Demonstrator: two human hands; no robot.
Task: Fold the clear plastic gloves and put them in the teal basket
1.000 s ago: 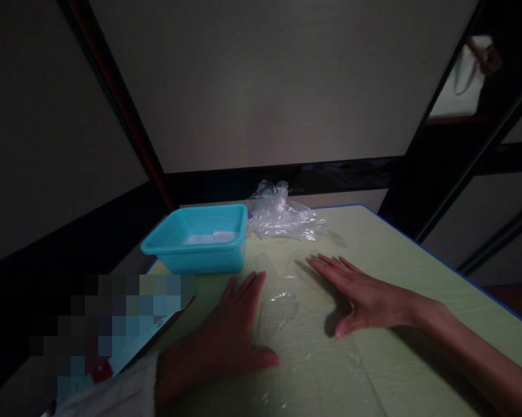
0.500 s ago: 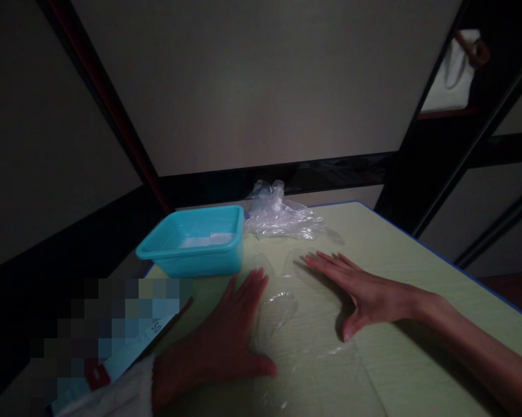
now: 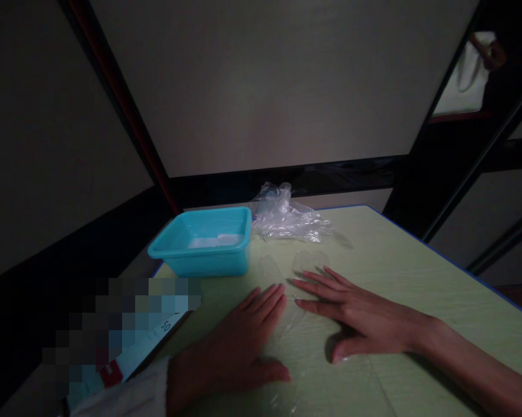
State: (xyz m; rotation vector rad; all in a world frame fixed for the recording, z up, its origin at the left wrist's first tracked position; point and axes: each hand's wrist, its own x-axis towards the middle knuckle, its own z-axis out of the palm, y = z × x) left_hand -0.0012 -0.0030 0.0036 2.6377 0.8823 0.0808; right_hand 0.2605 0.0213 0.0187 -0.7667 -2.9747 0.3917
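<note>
A clear disposable plastic glove (image 3: 317,379) lies flat on the table, its rounded finger ends pointing away from me. My left hand (image 3: 246,336) rests palm down along the glove's left side, fingers stretched and the thumb out to the right. On the other side, my right hand (image 3: 359,315) is spread over the glove's upper right part, its fingertips on or just above the film. Both hands are open and grip nothing. They cover parts of the glove, and its near end runs out of view.
A turquoise plastic basin (image 3: 209,263) with something white inside stands at the far left of the pale green table (image 3: 421,284). Beside it is a crumpled heap of clear plastic gloves (image 3: 291,223). A light blue box (image 3: 150,341) marked 50, partly pixelated, lies at left. A wardrobe-like panel (image 3: 261,87) rises behind.
My right hand has drawn back toward me over the glove and its fingers have spread wider. My left hand has shifted slightly toward me. The view has turned a little to the left.
</note>
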